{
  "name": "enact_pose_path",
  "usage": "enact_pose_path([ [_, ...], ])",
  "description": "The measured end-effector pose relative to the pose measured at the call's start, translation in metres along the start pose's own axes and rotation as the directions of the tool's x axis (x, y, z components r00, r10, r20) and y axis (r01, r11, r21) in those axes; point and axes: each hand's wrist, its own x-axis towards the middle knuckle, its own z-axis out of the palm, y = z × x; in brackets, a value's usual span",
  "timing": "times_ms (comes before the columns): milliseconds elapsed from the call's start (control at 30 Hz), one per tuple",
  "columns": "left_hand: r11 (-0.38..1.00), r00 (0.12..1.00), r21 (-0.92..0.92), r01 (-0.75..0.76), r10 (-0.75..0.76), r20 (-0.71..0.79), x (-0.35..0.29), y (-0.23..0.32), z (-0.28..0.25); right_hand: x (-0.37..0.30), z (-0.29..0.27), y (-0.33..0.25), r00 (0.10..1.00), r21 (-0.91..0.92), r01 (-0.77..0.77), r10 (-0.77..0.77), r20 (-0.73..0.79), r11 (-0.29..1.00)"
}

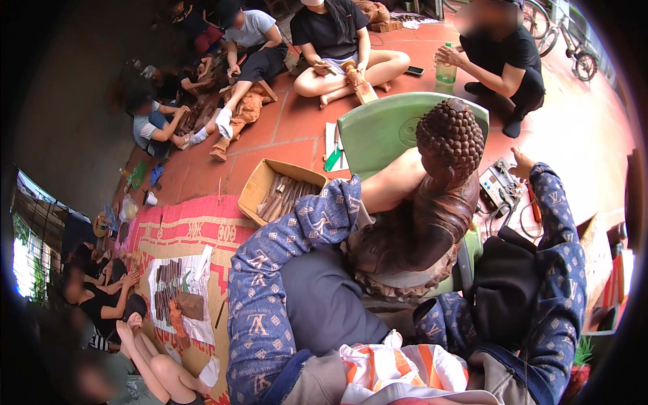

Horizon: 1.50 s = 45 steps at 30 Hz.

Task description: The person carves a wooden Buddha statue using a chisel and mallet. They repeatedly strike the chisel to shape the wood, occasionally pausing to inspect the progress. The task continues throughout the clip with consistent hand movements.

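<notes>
A dark brown carved wooden statue (pixel 449 196) with a knobbed head stands between my legs, leaning slightly right, on a pale rough base. Around its far side goes my left forearm (pixel 391 183); the statue hides that hand and its fingers. Out to the right, my right hand (pixel 521 163) is raised beside a small control box (pixel 497 183) with dials and cables. A finger of it sticks out, and I see nothing held in it. Behind the statue stands a green plastic chair (pixel 378 125).
A cardboard box (pixel 260 182) of carving tools lies left of the chair. Further left, more tools and wood pieces rest on a paper sheet (pixel 202 270) on a patterned mat. Several people sit around on the tiled floor, one with a green bottle (pixel 445 67). Cables lie at right.
</notes>
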Motion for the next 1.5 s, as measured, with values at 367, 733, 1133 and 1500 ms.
enact_pose_path([
  [367,1.0,1.0,-0.016,0.01,-0.009,0.024,0.0,0.001,0.001,0.007,0.005,0.018,0.995,-0.055,0.039,-0.044,-0.089,0.998],
  [733,1.0,0.999,0.018,-0.016,0.016,0.038,0.002,0.001,0.001,-0.003,-0.001,0.009,0.997,-0.131,0.015,-0.025,-0.072,0.991],
  [1133,0.997,0.997,0.002,0.074,-0.074,0.029,0.0,0.0,-0.003,0.004,-0.003,0.014,1.0,-0.124,0.011,-0.013,-0.013,0.992],
  [1500,0.991,0.993,0.065,0.114,-0.111,-0.047,-0.004,0.012,0.005,0.006,-0.002,0.011,1.0,-0.124,-0.005,0.003,-0.015,0.992],
])
